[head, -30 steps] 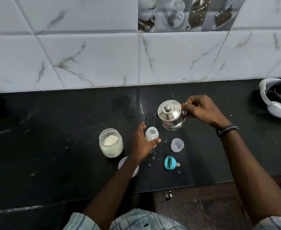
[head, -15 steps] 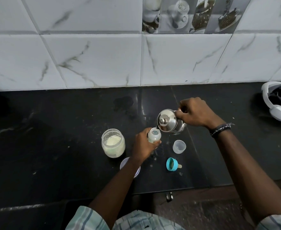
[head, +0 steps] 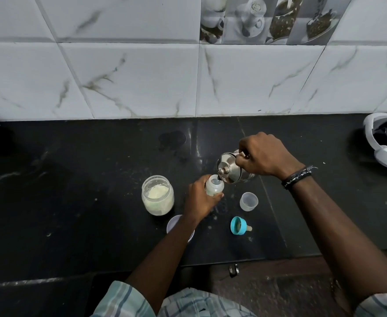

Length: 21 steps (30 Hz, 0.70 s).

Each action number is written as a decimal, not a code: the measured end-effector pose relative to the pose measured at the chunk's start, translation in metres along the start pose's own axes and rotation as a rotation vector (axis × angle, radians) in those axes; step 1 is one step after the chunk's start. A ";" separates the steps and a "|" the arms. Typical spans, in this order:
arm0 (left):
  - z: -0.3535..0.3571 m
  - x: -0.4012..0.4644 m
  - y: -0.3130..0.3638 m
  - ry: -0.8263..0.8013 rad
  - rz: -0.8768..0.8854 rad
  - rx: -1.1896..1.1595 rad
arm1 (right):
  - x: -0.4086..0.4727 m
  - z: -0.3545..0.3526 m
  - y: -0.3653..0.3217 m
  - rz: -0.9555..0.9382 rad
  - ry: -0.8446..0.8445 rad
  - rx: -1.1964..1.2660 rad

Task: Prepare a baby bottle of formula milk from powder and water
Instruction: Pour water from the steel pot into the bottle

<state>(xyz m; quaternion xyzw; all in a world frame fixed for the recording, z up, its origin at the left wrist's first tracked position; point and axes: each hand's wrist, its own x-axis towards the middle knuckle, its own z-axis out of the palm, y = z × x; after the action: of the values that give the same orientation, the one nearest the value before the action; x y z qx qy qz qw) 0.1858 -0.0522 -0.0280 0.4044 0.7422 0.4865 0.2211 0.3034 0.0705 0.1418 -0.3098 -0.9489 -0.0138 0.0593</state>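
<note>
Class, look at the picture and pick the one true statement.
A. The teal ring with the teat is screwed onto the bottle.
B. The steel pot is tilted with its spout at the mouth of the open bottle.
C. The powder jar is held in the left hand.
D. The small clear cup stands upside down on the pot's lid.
B: the right hand tips the steel pot so its spout meets the open bottle, which the left hand grips.
</note>
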 end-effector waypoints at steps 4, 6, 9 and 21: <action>0.000 0.000 0.001 0.001 0.005 0.006 | 0.001 -0.002 -0.004 -0.020 -0.001 -0.046; 0.000 0.000 0.001 0.001 0.004 0.008 | 0.002 -0.004 -0.006 -0.027 0.007 -0.071; -0.001 0.000 0.001 -0.002 0.000 0.010 | 0.002 -0.007 -0.011 -0.036 0.004 -0.097; -0.002 -0.002 0.004 -0.009 -0.007 0.005 | 0.001 -0.010 -0.027 -0.081 0.031 -0.179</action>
<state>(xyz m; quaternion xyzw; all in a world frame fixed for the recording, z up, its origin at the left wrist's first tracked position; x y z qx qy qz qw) 0.1864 -0.0542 -0.0239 0.4045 0.7438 0.4821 0.2252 0.2879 0.0483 0.1517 -0.2751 -0.9545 -0.1055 0.0454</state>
